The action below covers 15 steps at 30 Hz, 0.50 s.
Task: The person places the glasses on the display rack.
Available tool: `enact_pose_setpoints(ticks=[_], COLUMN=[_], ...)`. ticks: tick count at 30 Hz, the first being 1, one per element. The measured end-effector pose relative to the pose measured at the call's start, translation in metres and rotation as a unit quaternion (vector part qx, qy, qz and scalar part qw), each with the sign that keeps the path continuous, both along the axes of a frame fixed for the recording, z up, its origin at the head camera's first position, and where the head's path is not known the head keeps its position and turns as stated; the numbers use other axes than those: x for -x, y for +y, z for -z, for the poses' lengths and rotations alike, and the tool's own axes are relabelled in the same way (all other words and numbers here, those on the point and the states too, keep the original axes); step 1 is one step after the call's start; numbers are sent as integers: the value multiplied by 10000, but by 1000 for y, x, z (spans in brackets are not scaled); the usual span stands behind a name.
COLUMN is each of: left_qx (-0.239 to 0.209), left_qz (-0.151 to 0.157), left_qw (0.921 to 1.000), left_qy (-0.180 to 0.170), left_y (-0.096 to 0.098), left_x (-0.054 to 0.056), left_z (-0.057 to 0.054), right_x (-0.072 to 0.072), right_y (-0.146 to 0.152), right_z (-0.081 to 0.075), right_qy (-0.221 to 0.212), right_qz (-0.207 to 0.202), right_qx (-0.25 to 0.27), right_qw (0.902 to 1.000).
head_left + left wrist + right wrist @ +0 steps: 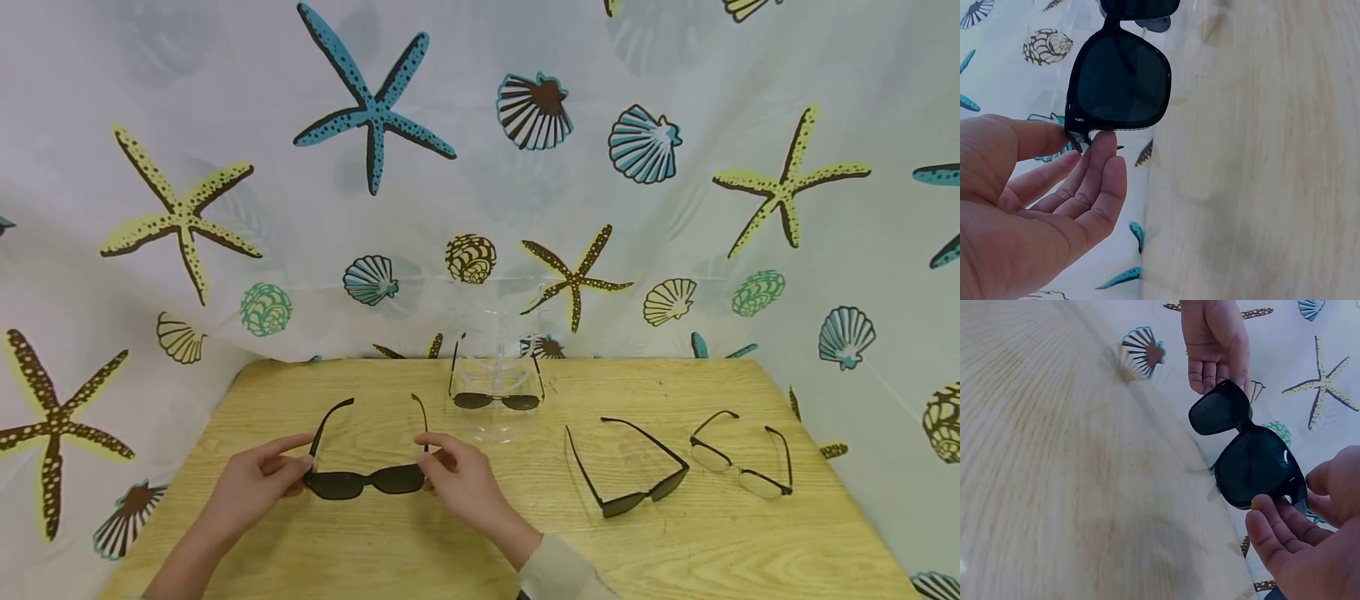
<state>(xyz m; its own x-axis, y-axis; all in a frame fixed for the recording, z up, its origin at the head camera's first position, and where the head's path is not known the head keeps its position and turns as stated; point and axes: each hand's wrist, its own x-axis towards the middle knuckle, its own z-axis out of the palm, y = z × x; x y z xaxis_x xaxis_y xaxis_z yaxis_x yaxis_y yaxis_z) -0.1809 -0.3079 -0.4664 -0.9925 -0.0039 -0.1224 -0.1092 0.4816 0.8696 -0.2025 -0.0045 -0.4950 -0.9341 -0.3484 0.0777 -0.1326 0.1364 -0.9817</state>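
Observation:
Black sunglasses (341, 485) with dark lenses hang between my two hands, lenses toward me and temples spread open, pointing away. My left hand (258, 479) pinches the left hinge corner between thumb and fingers; the left wrist view shows that corner beside a dark lens (1124, 81). At the opposite corner, my right hand (459, 479) grips the frame near the hinge. The right wrist view has both lenses in sight, the nearer lens (1257, 465) right above my right fingertips.
Behind stands a clear display stand (497, 367) bearing aviator sunglasses (495, 402). To the right on the wooden table (480, 542) lie black sunglasses (645, 496) and half-rim eyeglasses (738, 467), temples unfolded. A curtain (450, 208) printed with shells and starfish surrounds the table's back and sides.

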Motion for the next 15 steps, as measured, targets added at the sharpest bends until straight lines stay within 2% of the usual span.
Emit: enact_pose_setpoints(ticks=[9, 15], left_qx=[38, -192], left_qz=[16, 83], left_qw=[9995, 9984], left_qy=[320, 522], left_y=[21, 37], left_x=[1, 3], left_z=[-22, -27], right_x=[-4, -6], right_y=[17, 34], right_z=[-17, -27], right_qy=[208, 206], right_qz=[252, 324], right_qx=[78, 164], right_qw=[9994, 9991])
